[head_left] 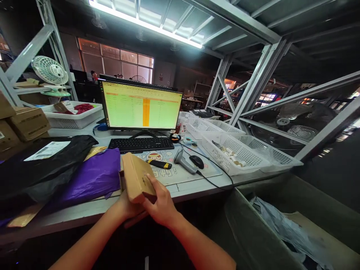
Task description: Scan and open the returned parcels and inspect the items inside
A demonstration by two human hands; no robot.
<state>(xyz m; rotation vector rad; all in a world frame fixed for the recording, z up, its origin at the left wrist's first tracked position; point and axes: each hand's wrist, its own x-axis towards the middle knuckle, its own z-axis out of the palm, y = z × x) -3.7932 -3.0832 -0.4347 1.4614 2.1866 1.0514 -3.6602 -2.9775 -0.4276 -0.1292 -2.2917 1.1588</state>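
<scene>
Both of my hands hold a small brown cardboard box (135, 176) upright over the near edge of the desk (194, 185). My right hand (161, 204) grips its lower right side with the thumb laid against the front face. My left hand (128, 206) supports it from beneath and behind, mostly hidden by the box. Just left of the box lies a purple poly mailer (92, 176), partly under a black poly bag (47, 163) with a white shipping label (46, 150).
Behind the box are a barcode scanner (184, 161), mouse (197, 161), box cutter (160, 164), keyboard (140, 144) and lit monitor (140, 107). White plastic baskets (239, 150) sit at right, cardboard boxes (26, 122) at left. A large open bin (281, 225) stands below right.
</scene>
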